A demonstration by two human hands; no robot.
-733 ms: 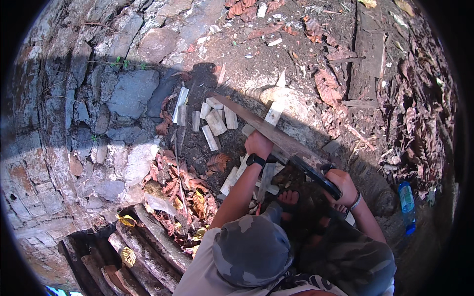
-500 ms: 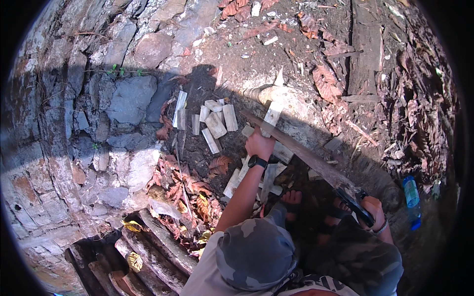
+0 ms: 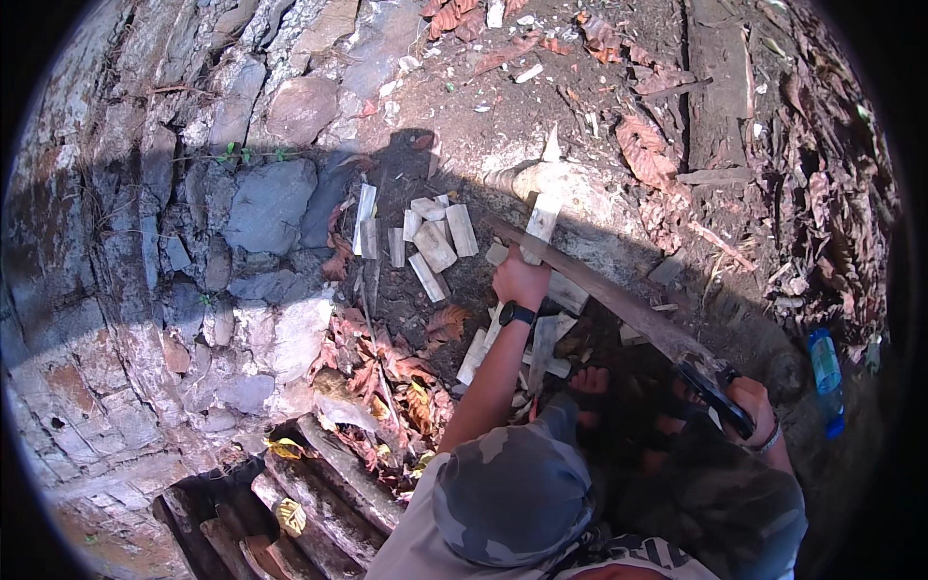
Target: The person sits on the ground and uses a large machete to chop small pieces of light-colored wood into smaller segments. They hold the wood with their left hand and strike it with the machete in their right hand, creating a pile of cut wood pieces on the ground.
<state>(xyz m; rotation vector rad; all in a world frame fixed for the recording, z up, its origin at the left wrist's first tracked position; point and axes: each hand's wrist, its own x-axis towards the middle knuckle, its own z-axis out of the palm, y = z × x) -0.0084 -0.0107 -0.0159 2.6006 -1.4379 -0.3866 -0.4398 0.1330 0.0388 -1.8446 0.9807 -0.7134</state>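
Biggest thing first: the rough grey stone wall point(image 3: 271, 208) fills the ground off to the left of the left hand point(image 3: 522, 280), half in shade, with a stack of dark half-round troughs point(image 3: 333, 478) behind that hand, towards the body. Now the long brown-bladed saw with a black handle point(image 3: 623, 304), and here is the action! The right hand point(image 3: 752, 404) has its fingers wrapped around the handle, and the blade runs from there, forward and leftward, to its tip just ahead of the left hand. Out to the right of the right hand, well clear, lies a clear bluish plastic bottle with a blue cap point(image 3: 826, 372). And the left hand? Clasped on a pale flat wooden strip point(image 3: 544, 215) that pokes out ahead of its fingers, the blade lying across it close by; how deep the teeth sit, I can't tell. I'd call this a sawing stroke, and by my reading the next move calls for a firm left grip, fingers clear of the teeth, and a straight push or pull from the right. To the left of the left hand, a loose cluster of small pale wooden blocks point(image 3: 434, 246); smallest of all, a black wristwatch point(image 3: 518, 312) just behind the same hand.
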